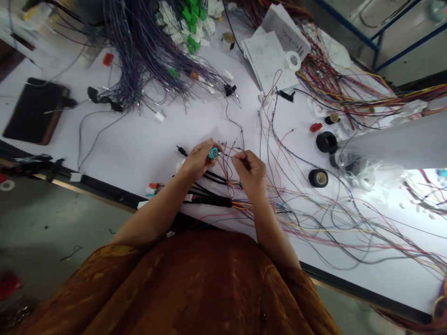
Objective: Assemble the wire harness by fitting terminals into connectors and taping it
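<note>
We count 1 blue connector (213, 152), 1 dk case (35, 111), 1 white ring (287, 60) on papers (267, 58). Connector gripped in our L hand (198, 160), just L of our R hand (252, 172), which pinches thin wire (228, 155). Connector partly covered; wire ends unclear; loose wires (349, 230) cut off R edge.

Glare whitens the tabletop (160, 144) at far right, while dimmer left corners blur
</note>
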The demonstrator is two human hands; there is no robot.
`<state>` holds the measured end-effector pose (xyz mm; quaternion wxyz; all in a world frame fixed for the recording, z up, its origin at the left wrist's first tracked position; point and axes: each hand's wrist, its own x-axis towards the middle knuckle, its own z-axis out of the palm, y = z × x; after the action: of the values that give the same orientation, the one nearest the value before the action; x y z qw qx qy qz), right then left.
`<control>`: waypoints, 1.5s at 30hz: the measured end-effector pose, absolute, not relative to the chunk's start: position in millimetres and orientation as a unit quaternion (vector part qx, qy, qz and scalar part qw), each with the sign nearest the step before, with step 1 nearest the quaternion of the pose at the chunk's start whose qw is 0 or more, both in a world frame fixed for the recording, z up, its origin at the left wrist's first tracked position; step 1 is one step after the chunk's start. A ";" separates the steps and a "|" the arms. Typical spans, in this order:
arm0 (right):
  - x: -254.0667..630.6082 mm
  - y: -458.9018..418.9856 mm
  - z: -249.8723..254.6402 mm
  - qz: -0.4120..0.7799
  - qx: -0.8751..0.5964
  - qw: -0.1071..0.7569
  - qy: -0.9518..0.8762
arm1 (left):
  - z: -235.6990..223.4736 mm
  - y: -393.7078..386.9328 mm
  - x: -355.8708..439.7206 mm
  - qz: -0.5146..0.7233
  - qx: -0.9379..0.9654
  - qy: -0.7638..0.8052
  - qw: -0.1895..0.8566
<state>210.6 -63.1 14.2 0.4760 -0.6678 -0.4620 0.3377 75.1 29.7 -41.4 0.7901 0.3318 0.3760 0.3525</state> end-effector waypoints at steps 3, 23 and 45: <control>195.4 -63.9 7.9 0.306 -0.675 0.454 -0.494 | -38.8 28.8 74.6 0.357 0.325 0.389 0.785; 196.2 -62.6 -5.7 0.254 -0.695 0.408 -0.535 | -45.2 28.0 72.6 0.365 0.407 0.385 0.744; 194.0 -56.9 -1.4 0.227 -0.671 0.452 -0.542 | -47.2 23.8 75.1 0.351 0.428 0.395 0.734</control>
<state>194.0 -56.9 -1.4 0.4524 -0.6712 -0.5416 0.2271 75.1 23.8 -47.2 0.7336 0.4275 0.3950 0.3509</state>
